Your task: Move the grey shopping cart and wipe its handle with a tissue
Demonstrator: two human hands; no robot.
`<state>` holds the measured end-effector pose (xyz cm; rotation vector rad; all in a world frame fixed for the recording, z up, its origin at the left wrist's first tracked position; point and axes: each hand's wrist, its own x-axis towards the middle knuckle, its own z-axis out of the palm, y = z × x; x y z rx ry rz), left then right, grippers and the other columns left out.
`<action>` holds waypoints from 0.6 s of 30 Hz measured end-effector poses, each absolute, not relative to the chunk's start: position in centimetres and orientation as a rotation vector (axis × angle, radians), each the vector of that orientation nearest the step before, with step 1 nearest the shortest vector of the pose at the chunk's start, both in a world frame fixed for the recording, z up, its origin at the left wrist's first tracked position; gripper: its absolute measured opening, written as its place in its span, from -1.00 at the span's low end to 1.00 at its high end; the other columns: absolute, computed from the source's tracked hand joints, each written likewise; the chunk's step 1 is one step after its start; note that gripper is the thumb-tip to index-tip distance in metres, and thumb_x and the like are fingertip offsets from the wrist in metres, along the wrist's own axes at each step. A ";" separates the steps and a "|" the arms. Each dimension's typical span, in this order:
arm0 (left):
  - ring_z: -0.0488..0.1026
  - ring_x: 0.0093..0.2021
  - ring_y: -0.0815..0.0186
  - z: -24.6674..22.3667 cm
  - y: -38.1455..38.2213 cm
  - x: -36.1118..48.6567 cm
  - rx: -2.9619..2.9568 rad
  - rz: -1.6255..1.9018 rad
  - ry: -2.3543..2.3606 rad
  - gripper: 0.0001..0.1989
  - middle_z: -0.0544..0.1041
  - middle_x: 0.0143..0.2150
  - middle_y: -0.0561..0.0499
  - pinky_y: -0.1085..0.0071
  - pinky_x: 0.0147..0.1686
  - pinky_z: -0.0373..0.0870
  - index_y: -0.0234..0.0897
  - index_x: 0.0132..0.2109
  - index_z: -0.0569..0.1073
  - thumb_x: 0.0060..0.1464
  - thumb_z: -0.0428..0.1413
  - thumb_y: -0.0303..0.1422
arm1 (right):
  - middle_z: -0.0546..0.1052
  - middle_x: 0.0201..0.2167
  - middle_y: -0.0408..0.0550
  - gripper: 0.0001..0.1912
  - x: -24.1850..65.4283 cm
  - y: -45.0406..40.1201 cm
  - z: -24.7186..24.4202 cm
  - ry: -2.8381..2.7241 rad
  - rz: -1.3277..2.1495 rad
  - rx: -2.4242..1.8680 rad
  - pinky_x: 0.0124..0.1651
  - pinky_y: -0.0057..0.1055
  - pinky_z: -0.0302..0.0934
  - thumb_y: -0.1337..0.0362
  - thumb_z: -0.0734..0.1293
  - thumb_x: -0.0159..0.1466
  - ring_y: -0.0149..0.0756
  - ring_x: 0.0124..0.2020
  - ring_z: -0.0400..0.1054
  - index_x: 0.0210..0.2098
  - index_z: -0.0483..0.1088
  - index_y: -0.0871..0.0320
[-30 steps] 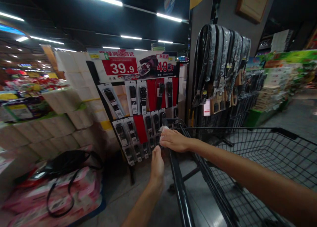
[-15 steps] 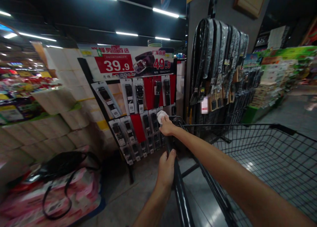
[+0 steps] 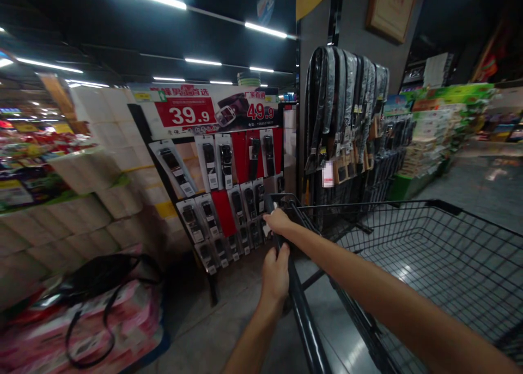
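Observation:
My left hand (image 3: 275, 273) is wrapped round the black bar (image 3: 304, 314) of a shopping cart, its thumb uppermost. Farther along the same bar, my right hand (image 3: 279, 221) is closed over it, with my right forearm crossing above the cart's frame. A crumpled white item (image 3: 267, 230), perhaps tissue, shows beside and under the right hand's fingers. The wire basket (image 3: 412, 254) of the cart extends to the right, with its mesh visible.
Packaged belts (image 3: 226, 161) hang on a rack under a price sign (image 3: 190, 112). More belts in plastic (image 3: 349, 91) hang by a pillar. Stacked paper packs (image 3: 73, 221) stand left, above pink packages (image 3: 122, 319) with a black bag (image 3: 102, 273). Green-topped stacks are at right.
The rack and hanging belts have shifted slightly left in view. My right hand has come down onto the bar, and the white item, earlier above its fingers, now shows lower and partly hidden.

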<state>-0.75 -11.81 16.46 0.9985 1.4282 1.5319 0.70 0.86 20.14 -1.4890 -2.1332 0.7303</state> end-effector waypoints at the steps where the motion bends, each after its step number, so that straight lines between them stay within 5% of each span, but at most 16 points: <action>1: 0.42 -0.15 0.13 16.4 -11.9 -0.6 1.011 1.533 1.424 -0.53 0.54 -0.25 -0.12 0.29 -0.07 0.28 -0.39 -0.24 0.49 -0.08 0.07 -0.03 | 0.58 -0.29 0.21 -0.68 1.0 0.2 20.2 -2.086 0.792 -1.527 -0.29 -0.39 0.36 0.25 0.20 0.28 -0.13 -0.25 0.52 -0.14 0.46 0.32; 9: 0.26 0.10 0.05 17.2 -12.9 -0.9 1.193 1.739 2.100 -0.47 0.36 -0.02 -0.25 0.07 0.17 0.13 -0.40 0.12 0.28 0.06 -0.04 -0.17 | 0.56 -0.18 0.17 -0.63 4.9 -7.1 20.7 -1.710 1.430 -1.384 -0.18 -0.41 0.29 0.18 0.14 0.33 -0.17 -0.13 0.45 -0.27 0.47 0.32; 14: 0.24 0.14 0.09 17.5 -13.2 -1.2 1.245 1.624 2.142 -0.49 0.33 0.05 -0.22 0.11 0.21 0.09 -0.31 0.14 0.30 0.12 -0.12 -0.15 | 0.57 -0.24 0.05 -0.67 6.4 -11.5 20.2 -1.623 1.476 -1.210 -0.05 -0.35 0.25 0.24 0.12 0.31 -0.19 -0.11 0.43 -0.25 0.47 0.27; 18: 0.23 0.18 0.07 17.2 -12.9 -1.3 1.164 1.424 2.000 -0.51 0.38 0.05 -0.21 0.15 0.20 0.08 -0.24 0.11 0.38 0.13 -0.10 -0.11 | 0.56 -0.30 0.04 -0.61 7.9 -14.5 19.3 -1.500 1.579 -1.161 -0.04 -0.29 0.27 0.09 0.12 0.30 -0.17 -0.14 0.43 -0.25 0.45 0.22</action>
